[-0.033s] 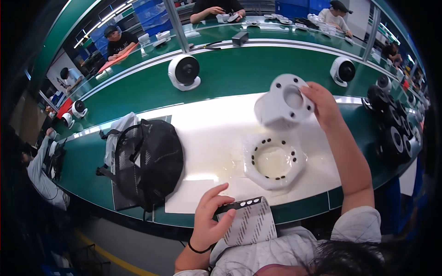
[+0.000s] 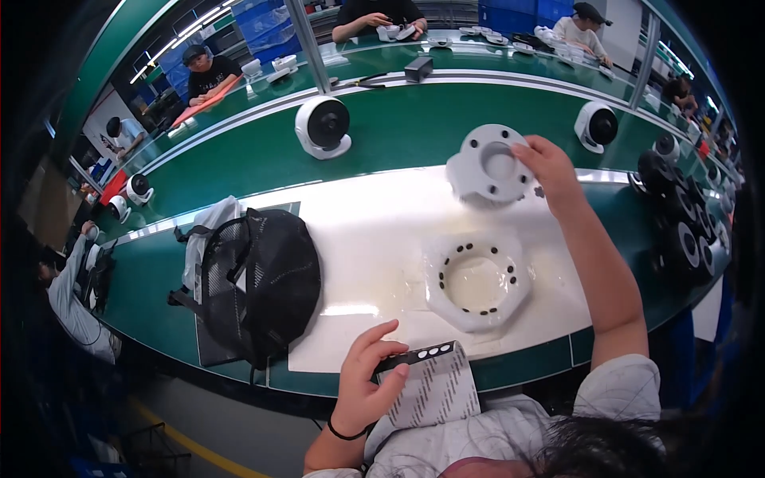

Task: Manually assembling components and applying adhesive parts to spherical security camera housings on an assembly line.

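1. Your right hand (image 2: 550,171) has tipped the white housing (image 2: 470,179) a little: its base turns more toward you, and less of the body shows below it than a moment ago.
2. You have hold of it by the right edge of the base, fingers closed, thumb on the face near the round recess. The fingers behind are hidden.
3. The housing is in the air, above and beyond the white ring (image 2: 446,311), well apart from it. Four dark spots on the base are in plain sight, so this angle seems good for checking that face.
4. The ring sits where it did on the white mat (image 2: 366,223), with dark oval pieces spaced around its opening. Nothing stands in it, so the housing and ring look like separate items for now.
5. Your left hand (image 2: 365,386) is unchanged: index finger raised, thumb and middle finger part-way open, with one end of the black strip (image 2: 434,352) between them. How firmly you pinch it, I cannot tell.
6. That strip, with its white discs, lies along the upper edge of the printed sheet (image 2: 434,390). The discs appear within easy reach while your right hand is taken up with the housing.
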A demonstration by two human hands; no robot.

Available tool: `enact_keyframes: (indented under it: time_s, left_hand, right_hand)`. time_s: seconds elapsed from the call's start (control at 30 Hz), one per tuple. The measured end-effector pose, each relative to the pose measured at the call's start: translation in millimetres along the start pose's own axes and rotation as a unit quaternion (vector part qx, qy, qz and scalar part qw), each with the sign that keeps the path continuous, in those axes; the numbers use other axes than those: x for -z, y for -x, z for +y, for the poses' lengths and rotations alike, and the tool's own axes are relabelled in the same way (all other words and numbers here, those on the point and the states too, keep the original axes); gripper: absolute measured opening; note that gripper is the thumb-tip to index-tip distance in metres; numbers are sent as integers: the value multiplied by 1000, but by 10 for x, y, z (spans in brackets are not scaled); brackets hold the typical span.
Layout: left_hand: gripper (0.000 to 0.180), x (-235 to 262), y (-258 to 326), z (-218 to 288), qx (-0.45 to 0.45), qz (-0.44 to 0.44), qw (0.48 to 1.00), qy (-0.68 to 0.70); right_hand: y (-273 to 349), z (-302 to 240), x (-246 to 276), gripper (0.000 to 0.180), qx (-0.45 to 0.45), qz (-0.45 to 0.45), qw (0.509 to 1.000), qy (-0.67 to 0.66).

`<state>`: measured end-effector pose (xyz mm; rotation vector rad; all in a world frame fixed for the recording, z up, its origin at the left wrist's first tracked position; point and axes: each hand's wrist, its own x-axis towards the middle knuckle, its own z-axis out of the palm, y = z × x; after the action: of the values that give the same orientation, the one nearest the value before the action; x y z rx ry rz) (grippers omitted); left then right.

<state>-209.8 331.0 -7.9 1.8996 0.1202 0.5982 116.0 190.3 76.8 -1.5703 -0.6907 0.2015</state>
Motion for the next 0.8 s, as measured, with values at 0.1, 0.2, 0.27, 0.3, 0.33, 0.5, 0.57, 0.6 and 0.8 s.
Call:
enact_keyframes:
  time_s: [0.1, 0.2, 0.27, 0.3, 0.33, 0.5, 0.57, 0.6, 0.8]
  left_hand:
    - [30, 4, 35, -115, 38, 49, 996, 64]
    - [40, 93, 42, -289, 5, 45, 992, 114]
    - [45, 180, 56, -301, 46, 57, 980, 183]
    - [45, 206, 50, -321, 45, 58, 980, 183]
    - [42, 216, 57, -330, 64, 66, 976, 197]
    - [33, 220, 44, -390, 17, 51, 995, 83]
    - [23, 271, 14, -359, -4, 28, 998, -52]
    - [20, 275, 5, -329, 32, 28, 998, -48]
    - [20, 301, -84, -396, -24, -5, 988, -154]
  right_hand:
    - [-544, 529, -268, 11, 346, 132, 756, 540]
    - [-1005, 1186, -50, 7, 324, 106, 620, 707]
    - [-1081, 1279, -111, 10, 255, 118, 644, 712]
    - [-1133, 1298, -117, 11, 165, 69, 647, 741]
    - [-1142, 1234, -179, 13, 74, 17, 643, 762]
    - [-1204, 821, -855, 23, 71, -180, 690, 697]
    - [-1264, 673, -1353, 31, 75, -281, 728, 621]
    - [-1309, 650, -1563, 34, 83, -295, 731, 609]
    - [-1751, 1013, -2303, 50, 109, -236, 764, 590]
